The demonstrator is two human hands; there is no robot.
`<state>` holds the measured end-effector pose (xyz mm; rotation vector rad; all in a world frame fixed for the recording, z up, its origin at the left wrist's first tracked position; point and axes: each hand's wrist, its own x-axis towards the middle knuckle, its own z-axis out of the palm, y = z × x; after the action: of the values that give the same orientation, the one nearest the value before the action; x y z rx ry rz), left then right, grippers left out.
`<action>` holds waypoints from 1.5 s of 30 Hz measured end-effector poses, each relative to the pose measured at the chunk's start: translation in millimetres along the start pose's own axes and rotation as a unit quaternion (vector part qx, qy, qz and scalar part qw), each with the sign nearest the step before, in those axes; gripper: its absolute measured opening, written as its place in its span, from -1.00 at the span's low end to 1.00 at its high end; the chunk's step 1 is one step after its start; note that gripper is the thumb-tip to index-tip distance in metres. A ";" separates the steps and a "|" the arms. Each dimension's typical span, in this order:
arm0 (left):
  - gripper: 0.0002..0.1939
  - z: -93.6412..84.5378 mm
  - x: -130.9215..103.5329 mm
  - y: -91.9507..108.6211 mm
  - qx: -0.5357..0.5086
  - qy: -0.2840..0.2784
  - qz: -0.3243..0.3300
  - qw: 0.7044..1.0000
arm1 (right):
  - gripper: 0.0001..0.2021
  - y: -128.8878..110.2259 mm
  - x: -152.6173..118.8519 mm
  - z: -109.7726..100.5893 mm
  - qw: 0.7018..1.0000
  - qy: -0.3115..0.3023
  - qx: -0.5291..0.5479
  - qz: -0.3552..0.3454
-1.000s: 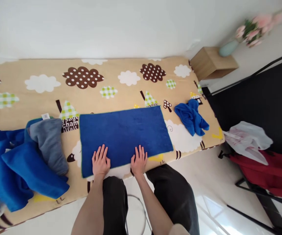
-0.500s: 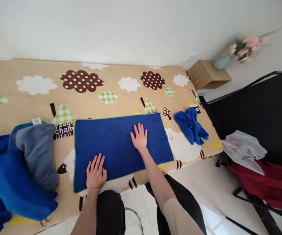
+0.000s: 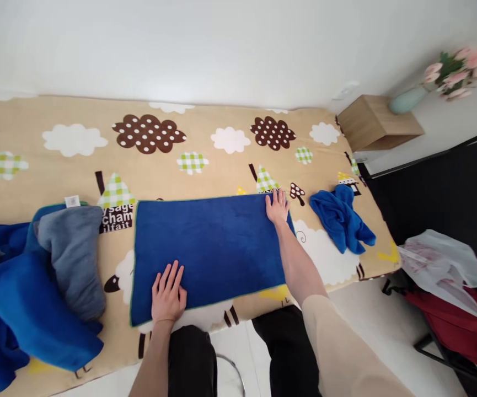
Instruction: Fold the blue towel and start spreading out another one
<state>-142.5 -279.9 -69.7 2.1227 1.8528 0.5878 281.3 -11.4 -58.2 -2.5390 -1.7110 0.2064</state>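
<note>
A dark blue towel (image 3: 213,242) with thin green edging lies spread flat on the patterned bed sheet (image 3: 221,182). Flat on its near left part rests my left hand (image 3: 168,292), fingers stretched out. My right hand (image 3: 277,207) lies at the towel's far right corner, fingers extended forward over the edge. Neither hand grips anything. To the right of the towel sits a crumpled blue cloth (image 3: 341,218). On the left is a heap of bright blue cloths (image 3: 39,314), with a grey-blue cloth (image 3: 73,253) lying against it and a white tag showing.
A white wall runs along the bed's far side. At the right end stand a wooden box shelf (image 3: 376,124) and a pale green vase (image 3: 407,100) with pink flowers. A black rack holds a plastic bag (image 3: 445,264) and a red fabric item (image 3: 457,325).
My right hand has slid right and away from me, from the towel's middle right to its far right corner. My left hand stays on the towel. The view has shifted slightly.
</note>
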 end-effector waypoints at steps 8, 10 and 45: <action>-0.24 -0.9 -0.5 1.2 0.006 -0.008 -0.001 1.000 | -0.40 57.5 -157.7 -15.4 0.966 -0.003 -0.048 -0.253; -0.24 -0.8 -0.5 1.8 0.007 -0.014 -0.010 1.000 | -0.41 99.2 -199.3 -13.6 0.967 -0.025 -0.052 -0.248; -0.26 -9.1 8.6 16.0 0.003 0.003 0.001 1.000 | -0.36 152.7 -223.7 -21.9 0.997 -0.026 -0.055 -0.058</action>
<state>-131.7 -274.4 -53.4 2.1278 1.8581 0.5901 341.8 -275.8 -41.4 -2.5196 -1.9323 0.1774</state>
